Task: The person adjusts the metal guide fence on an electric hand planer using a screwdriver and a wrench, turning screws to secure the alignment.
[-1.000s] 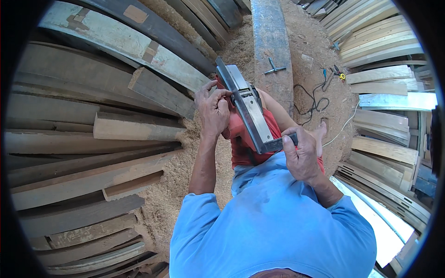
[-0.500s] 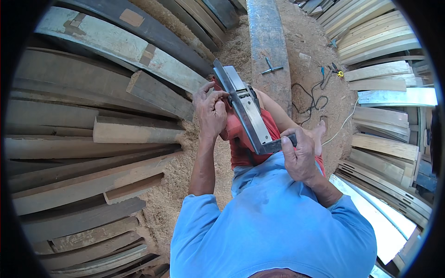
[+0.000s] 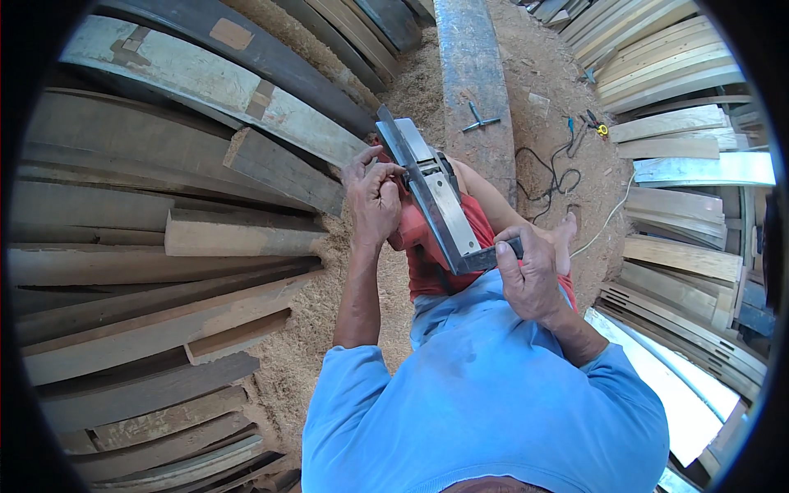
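An electric hand planer [image 3: 448, 205] with a red body rests upside down over my lap, its metal sole facing up. Along the left edge of the sole lies the long dark blade of an L-shaped square [image 3: 421, 193]. My right hand [image 3: 528, 275] closes its thumb and fingers on the square's short arm, at the planer's near end. At the planer's left side, my left hand [image 3: 375, 197] has its fingers bent around the red body, with fingertips close to the square's blade near the cutter slot. The undersides of both hands' grips are partly hidden.
A long worn board [image 3: 477, 74] lies ahead, with a T-handled wrench [image 3: 479, 119] on it. To its right are a dark cord [image 3: 551, 177] and yellow-and-black pliers [image 3: 600, 127] on the sawdust-covered floor. Stacked timber [image 3: 107, 156] lines the left; more planks [image 3: 674, 66] line the right.
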`<state>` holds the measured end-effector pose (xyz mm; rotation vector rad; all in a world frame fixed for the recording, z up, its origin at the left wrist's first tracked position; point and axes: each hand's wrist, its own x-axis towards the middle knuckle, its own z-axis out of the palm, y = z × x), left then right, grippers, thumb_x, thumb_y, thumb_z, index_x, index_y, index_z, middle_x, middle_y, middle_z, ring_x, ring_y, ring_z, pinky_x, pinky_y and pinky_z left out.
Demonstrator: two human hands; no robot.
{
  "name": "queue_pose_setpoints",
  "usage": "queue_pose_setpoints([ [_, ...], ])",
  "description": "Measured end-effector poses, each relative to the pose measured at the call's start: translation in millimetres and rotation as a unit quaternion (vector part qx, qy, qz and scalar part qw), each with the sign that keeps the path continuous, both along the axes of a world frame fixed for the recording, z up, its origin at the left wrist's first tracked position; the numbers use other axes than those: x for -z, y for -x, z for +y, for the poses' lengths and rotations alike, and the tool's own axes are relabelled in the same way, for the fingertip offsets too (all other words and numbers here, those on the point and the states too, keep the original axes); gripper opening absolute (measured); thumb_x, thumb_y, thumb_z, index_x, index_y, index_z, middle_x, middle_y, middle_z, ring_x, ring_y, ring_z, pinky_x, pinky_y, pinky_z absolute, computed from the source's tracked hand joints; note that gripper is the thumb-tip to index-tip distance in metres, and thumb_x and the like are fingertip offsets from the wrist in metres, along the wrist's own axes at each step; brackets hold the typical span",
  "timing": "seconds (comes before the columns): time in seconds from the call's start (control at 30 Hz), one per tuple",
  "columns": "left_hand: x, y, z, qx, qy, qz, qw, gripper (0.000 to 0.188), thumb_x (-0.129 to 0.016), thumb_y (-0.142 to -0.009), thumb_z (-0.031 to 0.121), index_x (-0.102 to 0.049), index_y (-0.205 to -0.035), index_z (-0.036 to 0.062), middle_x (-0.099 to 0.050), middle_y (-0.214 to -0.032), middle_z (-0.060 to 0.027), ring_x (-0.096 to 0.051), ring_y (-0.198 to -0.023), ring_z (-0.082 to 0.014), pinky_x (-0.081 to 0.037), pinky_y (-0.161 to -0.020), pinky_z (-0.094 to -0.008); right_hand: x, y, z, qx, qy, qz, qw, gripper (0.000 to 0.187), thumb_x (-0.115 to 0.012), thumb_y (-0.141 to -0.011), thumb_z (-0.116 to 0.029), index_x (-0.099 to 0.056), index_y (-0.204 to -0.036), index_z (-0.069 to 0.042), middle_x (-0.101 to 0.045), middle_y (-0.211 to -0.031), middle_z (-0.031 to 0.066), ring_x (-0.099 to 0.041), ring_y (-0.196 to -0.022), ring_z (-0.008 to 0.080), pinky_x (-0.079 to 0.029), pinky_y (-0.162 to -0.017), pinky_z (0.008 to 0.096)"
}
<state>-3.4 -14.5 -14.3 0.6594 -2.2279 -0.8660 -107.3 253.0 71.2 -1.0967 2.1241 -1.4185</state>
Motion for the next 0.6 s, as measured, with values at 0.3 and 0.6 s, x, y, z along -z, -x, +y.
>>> queue_pose_setpoints([
  [0.3,-8,2,-2,0.048,0.004,0.007,0.999,0.033,-0.053,-0.071,-0.002,-0.079,-0.090,0.0067,-0.066,-0.133,-0.0188,-0.053,-0.127,-0.0327,-0.041,-0.112,-0.0464,1,0,0,-0.003,-0.004,-0.006,1.000,0.011,-0.057,-0.101,-0.009,-0.061,-0.100,0.000,-0.064,-0.076,0.0155,-0.065,-0.065,0.0306,-0.050,-0.064,0.0428],
  [0.6,-16,0,5,-0.054,0.050,-0.078,0.994,0.034,-0.054,-0.077,0.008,-0.082,-0.095,0.0133,-0.064,-0.136,-0.0172,-0.049,-0.128,-0.0312,-0.031,-0.113,-0.0478,-2,0,-1,-0.007,-0.005,-0.012,1.000,0.010,-0.057,-0.101,-0.009,-0.061,-0.100,0.000,-0.065,-0.081,0.0169,-0.066,-0.070,0.0338,-0.050,-0.066,0.0441],
])
